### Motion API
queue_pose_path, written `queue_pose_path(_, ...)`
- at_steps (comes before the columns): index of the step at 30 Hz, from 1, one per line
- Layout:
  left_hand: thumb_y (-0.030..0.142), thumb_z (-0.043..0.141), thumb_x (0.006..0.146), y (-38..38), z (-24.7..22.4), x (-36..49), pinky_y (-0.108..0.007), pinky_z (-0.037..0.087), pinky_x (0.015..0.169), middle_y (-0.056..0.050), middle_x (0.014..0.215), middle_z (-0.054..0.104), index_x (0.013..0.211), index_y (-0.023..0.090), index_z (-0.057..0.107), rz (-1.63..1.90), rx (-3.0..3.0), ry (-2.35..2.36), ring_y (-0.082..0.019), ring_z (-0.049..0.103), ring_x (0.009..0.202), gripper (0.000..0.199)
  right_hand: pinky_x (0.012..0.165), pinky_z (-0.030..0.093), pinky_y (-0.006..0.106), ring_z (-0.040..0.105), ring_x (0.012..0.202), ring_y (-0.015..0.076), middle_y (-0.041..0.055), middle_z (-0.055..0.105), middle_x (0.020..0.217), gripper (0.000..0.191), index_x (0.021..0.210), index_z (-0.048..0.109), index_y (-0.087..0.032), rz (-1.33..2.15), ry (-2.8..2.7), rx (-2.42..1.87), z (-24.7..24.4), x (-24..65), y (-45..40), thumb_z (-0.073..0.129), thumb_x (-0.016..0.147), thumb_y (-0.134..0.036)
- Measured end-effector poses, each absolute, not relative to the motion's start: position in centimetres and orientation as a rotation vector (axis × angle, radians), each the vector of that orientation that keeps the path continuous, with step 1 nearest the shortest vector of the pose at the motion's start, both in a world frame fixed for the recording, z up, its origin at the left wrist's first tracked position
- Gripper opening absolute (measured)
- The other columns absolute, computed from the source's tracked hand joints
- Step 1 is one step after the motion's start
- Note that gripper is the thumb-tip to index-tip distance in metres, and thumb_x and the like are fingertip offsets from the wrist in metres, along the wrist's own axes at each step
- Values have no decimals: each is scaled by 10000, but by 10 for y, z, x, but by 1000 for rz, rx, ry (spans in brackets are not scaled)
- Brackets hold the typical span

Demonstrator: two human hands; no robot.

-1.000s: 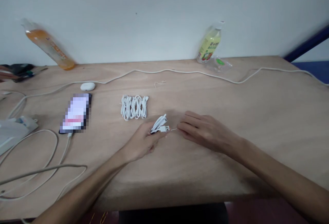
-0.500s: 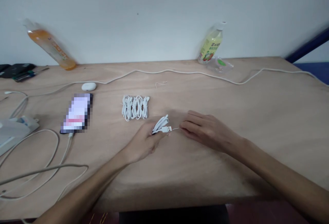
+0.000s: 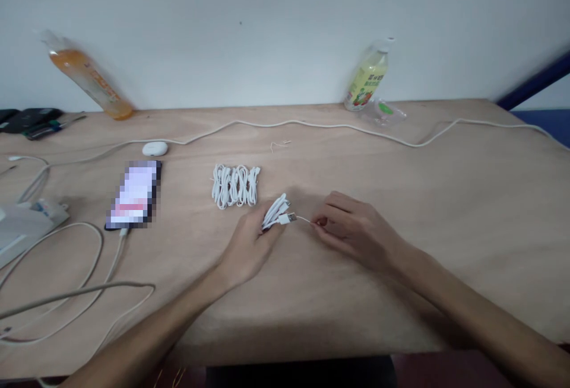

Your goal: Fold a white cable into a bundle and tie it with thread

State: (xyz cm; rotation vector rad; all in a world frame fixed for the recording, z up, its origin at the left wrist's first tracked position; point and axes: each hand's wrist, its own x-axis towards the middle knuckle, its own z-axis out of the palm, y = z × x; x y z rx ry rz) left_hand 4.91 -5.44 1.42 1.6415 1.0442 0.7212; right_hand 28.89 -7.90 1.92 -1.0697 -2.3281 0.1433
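A folded white USB cable (image 3: 276,212) is gripped in my left hand (image 3: 249,242), its metal plug pointing right. From near that plug a thin white tie runs to my right hand (image 3: 351,228), whose thumb and fingertips pinch its far end. Behind and left of my left hand, several coiled white cables (image 3: 235,186) lie side by side on the wooden table (image 3: 401,186). Farther back is a short, thin white strand (image 3: 279,145).
A phone (image 3: 133,194) with a cable plugged in, a white earbud case (image 3: 155,149) and a white power strip (image 3: 22,228) are on the left. An orange bottle (image 3: 93,82) and a yellow-green bottle (image 3: 367,82) lean against the wall. A long white cord (image 3: 289,122) crosses the back.
The cable bundle has tilted slightly up in my left hand. My right fingers have shifted their pinch, and the thin tie now curves down toward them.
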Motion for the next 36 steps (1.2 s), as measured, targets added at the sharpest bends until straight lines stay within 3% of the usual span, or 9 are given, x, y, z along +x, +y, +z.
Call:
queue_pose_path(6, 168, 502, 904, -53, 15, 46, -339, 533, 822, -60, 938, 788, 1012, 184, 713, 744, 1876, 1069, -249, 722, 900, 237, 619, 488, 263, 624, 673, 155, 29, 678, 821, 141, 889, 647, -211, 357, -2162, -1218, 12, 283, -84, 599, 997, -133)
queue_pose_path(13, 146, 483, 925, -56, 12, 45, -352, 538, 803, -96, 967, 818, 998, 166, 733, 731, 1970, 1083, -275, 767, 920, 262, 601, 464, 262, 602, 663, 153, 31, 675, 808, 170, 881, 653, -208, 326, -2173, -1210, 14, 287, -84, 578, 1016, -138)
queue_pose_path(21, 144, 521, 890, -58, 11, 47, -362, 592, 898, -82, 1086, 867, 1112, 150, 809, 813, 1781, 1118, -274, 786, 1013, 364, 622, 481, 284, 599, 683, 174, 46, 676, 794, 212, 863, 633, -208, 167, -2206, -1148, 10, 283, -84, 546, 1035, -119)
queue_pose_path(26, 132, 558, 868, -56, 13, 48, -322, 585, 817, -50, 998, 863, 1073, 170, 818, 867, 1714, 1110, -247, 776, 919, 333, 613, 467, 274, 602, 684, 167, 46, 677, 798, 212, 864, 647, -200, 205, -2189, -1129, 12, 282, -82, 546, 1030, -115)
queue_pose_path(29, 203, 595, 900, -52, 13, 49, -297, 562, 740, -30, 832, 812, 894, 184, 782, 934, 1735, 1100, -222, 740, 798, 188, 601, 449, 267, 596, 673, 159, 36, 667, 791, 192, 859, 668, -198, 296, -2146, -1152, 15, 280, -80, 571, 1008, -123)
queue_pose_path(32, 248, 624, 922, -50, 12, 49, -281, 547, 713, -16, 764, 777, 747, 199, 702, 977, 1764, 1113, -202, 715, 740, 198, 592, 436, 261, 575, 645, 143, 15, 653, 766, 177, 829, 696, -200, 510, -2060, -1249, 17, 278, -81, 630, 992, -176)
queue_pose_path(36, 170, 614, 918, -51, 8, 48, -275, 538, 720, -15, 827, 808, 852, 189, 772, 954, 1821, 1125, -196, 717, 749, 172, 567, 413, 261, 535, 608, 132, -9, 647, 699, 200, 814, 745, -206, 894, -1854, -1394, 20, 276, -83, 692, 978, -308)
